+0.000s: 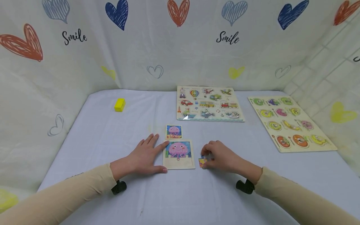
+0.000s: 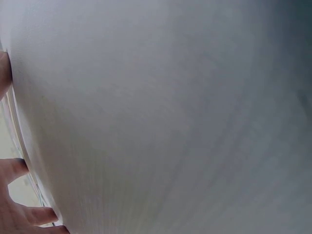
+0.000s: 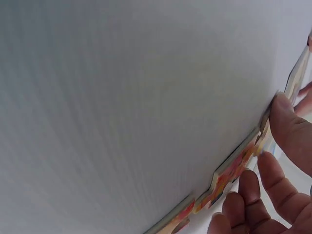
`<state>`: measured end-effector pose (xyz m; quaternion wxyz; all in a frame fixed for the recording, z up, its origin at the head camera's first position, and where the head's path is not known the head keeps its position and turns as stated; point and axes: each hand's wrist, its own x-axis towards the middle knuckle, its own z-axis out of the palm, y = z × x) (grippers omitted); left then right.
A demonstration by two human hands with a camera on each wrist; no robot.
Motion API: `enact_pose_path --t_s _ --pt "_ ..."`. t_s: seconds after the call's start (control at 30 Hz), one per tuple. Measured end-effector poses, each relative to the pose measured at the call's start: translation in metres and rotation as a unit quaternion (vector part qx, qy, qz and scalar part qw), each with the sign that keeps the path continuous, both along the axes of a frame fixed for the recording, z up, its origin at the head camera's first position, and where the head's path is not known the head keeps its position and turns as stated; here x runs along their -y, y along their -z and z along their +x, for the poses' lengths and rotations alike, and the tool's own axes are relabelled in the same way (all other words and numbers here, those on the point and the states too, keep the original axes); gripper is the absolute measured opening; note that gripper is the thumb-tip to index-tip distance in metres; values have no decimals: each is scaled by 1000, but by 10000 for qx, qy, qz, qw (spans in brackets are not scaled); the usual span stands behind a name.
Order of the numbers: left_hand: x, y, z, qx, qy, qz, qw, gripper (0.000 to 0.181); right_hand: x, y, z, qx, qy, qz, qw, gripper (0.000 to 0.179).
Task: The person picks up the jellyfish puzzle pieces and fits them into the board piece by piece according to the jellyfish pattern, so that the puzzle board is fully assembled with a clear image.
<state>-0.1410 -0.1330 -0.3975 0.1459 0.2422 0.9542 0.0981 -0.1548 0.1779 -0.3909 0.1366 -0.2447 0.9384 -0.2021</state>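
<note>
A square wooden puzzle board (image 1: 178, 164) lies flat in the head view. Its upper part holds joined pieces picturing a pink octopus (image 1: 178, 149); the lower strip is bare wood. My left hand (image 1: 144, 156) is spread beside it, index fingertip at the top left corner and thumb at the lower left corner. To the right of the board, my right hand (image 1: 220, 157) pinches a small yellow and orange jigsaw piece (image 1: 202, 162) between thumb and fingers. In the right wrist view, red and orange jigsaw pieces (image 3: 236, 165) lie close to the curled fingers.
Just above the board is a small octopus picture card (image 1: 173, 132). A yellow block (image 1: 119, 105) stands at the back left. At the back lies a vehicle puzzle board (image 1: 194, 109), with a fruit puzzle board (image 1: 292, 137) to the right. A printed curtain (image 1: 191, 56) hangs behind the table.
</note>
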Motion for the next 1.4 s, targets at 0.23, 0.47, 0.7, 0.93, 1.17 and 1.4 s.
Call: enact_pose_path --t_s 0.23,0.47,0.7,0.93,1.17,1.4 --pt "0 -1 0 -1 -9 27 10000 99 3 -2 7 33 1 -330 9994 33" --pt "0 -1 0 3 -21 14 10000 99 1 0 12 216 -218 -841 9960 31" --pt "0 -1 0 -12 -9 -34 10000 99 6 -4 10 687 131 -1332 9886 15" --pt "-1 -1 0 20 -23 -22 10000 99 27 -9 4 1334 736 -1678 9740 15" --pt "0 0 -1 57 -42 -39 10000 99 50 -9 -3 1575 835 -1653 9700 13" --pt "0 0 -1 35 -16 -35 10000 99 73 -7 -4 1727 905 -1438 9702 14"
